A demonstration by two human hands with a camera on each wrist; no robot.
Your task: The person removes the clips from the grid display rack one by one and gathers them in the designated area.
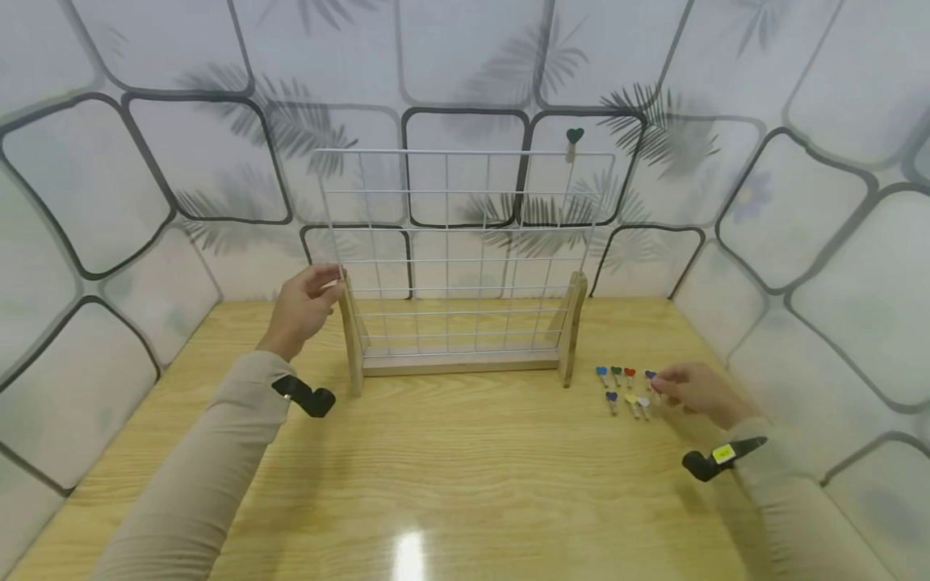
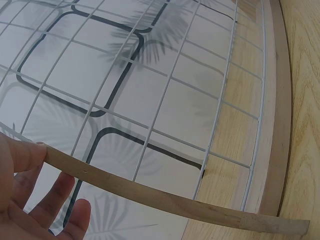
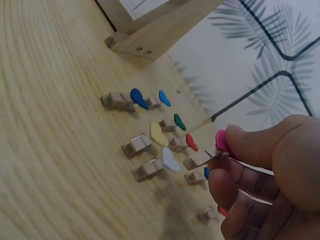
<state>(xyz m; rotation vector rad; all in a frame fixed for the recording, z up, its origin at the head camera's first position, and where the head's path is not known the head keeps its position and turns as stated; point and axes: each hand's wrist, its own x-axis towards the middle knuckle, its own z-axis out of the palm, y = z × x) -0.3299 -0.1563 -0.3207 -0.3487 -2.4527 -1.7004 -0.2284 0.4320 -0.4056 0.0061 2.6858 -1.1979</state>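
Pink peg (image 3: 221,140): a tiny heart-topped wooden clip, light, stiff and easily dropped, so you want a fingertip pinch on its wooden tail, where squeezing opens the spring.

Head view: your right hand (image 1: 699,392) sits on the table (image 1: 465,484) at the right, at the end of the peg rows (image 1: 626,387). Your left hand (image 1: 301,308) is at the left post of the grid rack (image 1: 465,266). One green peg (image 1: 574,139) is clipped to the rack's top wire.

Left wrist view: your left hand (image 2: 35,195) has straight fingers touching the post (image 2: 150,192), not curled round it.

Right wrist view: your right hand (image 3: 270,175) pinches the pink peg, raised just off the table beside the others.
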